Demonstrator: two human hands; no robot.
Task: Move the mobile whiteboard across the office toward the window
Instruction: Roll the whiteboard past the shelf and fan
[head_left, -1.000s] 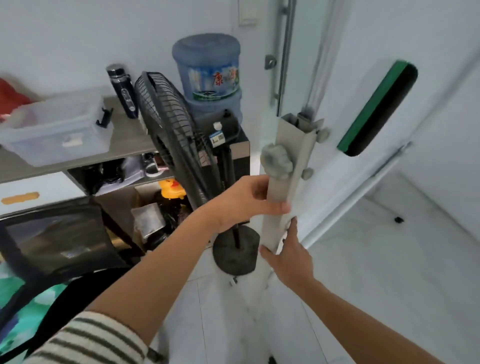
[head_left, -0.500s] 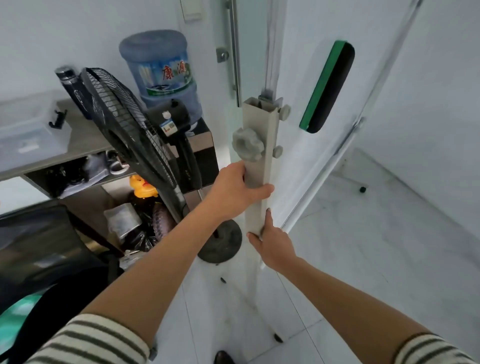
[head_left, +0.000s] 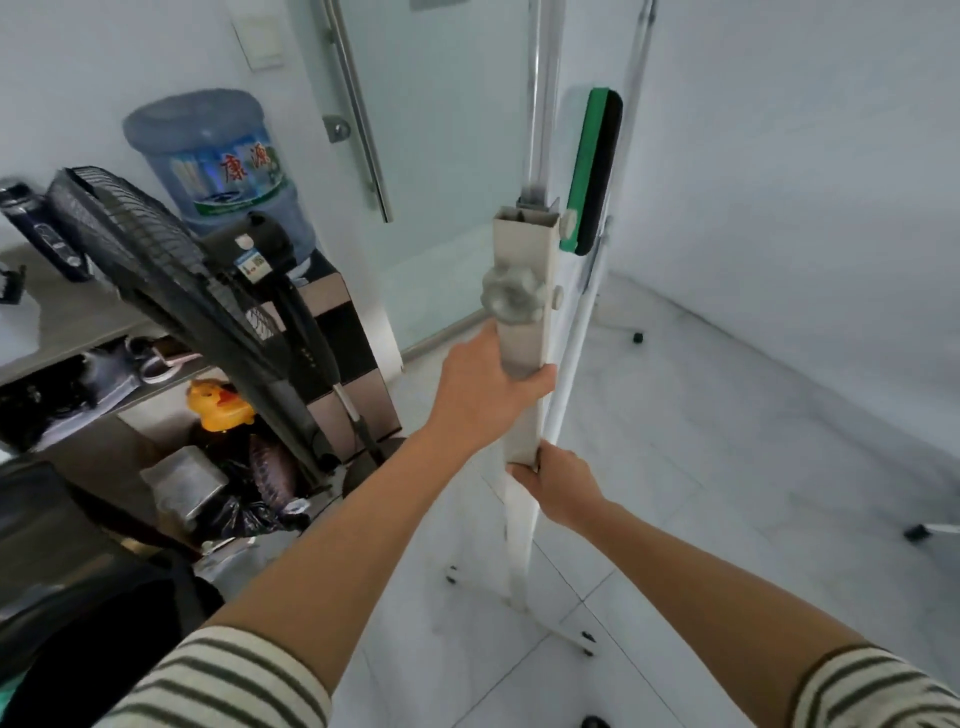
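The scene is seen from a single wide-angle camera worn on the head, aimed forward and down along both outstretched arms. The whiteboard post (head_left: 524, 322) is held close at centre frame, seen edge-on. A fan (head_left: 171, 270) is caught near at left, tiled floor (head_left: 727, 441) at right. Straight lines are bowed toward the edges. No second view is given.

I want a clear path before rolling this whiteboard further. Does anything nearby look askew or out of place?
The standing fan on the left leans steeply, head tipped toward the shelf, its pole slanting down to a base close to the whiteboard stand's post. Both hands, left and right, grip that post. The floor to the right looks open.
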